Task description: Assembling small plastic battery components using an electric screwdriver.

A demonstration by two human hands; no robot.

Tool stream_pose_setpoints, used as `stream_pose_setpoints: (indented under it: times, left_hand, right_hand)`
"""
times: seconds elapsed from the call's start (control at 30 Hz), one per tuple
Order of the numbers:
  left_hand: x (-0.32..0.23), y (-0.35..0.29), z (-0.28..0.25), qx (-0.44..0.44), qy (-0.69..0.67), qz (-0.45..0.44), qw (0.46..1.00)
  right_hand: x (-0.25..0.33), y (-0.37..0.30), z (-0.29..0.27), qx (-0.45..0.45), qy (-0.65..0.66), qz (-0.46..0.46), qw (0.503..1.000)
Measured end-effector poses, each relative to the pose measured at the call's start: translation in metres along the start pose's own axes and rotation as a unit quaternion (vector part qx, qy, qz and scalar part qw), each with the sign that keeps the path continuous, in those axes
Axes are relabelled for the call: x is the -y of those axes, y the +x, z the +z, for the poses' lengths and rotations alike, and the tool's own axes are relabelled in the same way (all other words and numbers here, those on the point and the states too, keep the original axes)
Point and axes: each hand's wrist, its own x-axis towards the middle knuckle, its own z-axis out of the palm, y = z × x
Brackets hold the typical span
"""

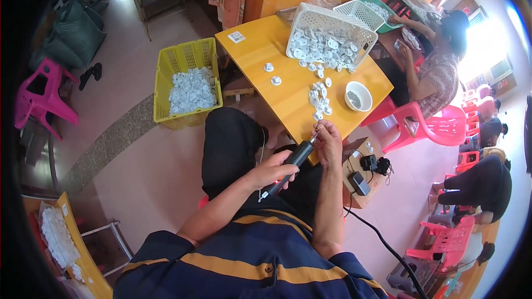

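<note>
The head camera looks steeply down over the striped shirt [260,270], near the left hand [272,170] and right hand [330,143], facing forward across the table [255,55]; the far right seems washed out.

Left grip [275,170] curled; right grip [329,137] pinched, farther forward.

Nothing can be read — the white label [236,37] on the yellow table [259,52] is too small.

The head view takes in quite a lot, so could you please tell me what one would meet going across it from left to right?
Pink stool → dark shoes → yellow basket → black cylindrical tool → right hand → white bowl → seated co-worker's pink chair
</note>
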Motion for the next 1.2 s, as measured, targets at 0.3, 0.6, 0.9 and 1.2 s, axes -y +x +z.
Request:
stream_pose_setpoints:
  times: [0.3, 0.6, 0.9, 1.2]
  left_hand:
    - [-0.005, -0.002, 0.000, -0.013, 0.013, -0.018, 1.000]
    - [-0.006, 0.000, -0.003, -0.018, 0.033, -0.025, 0.999]
    - [-0.003, 0.001, -0.002, -0.016, 0.025, -0.018, 0.999]
    - [-0.007, 0.001, -0.003, -0.023, 0.016, -0.026, 0.999]
  right_hand:
    - [-0.005, 0.002, -0.008, 0.021, 0.036, 0.020, 0.999]
    - [0.000, 0.002, -0.005, 0.015, 0.042, 0.007, 0.999]
    - [-0.001, 0.003, -0.011, 0.003, 0.055, 0.015, 0.998]
    - [-0.004, 0.003, -0.011, 0.031, 0.041, -0.001, 0.999]
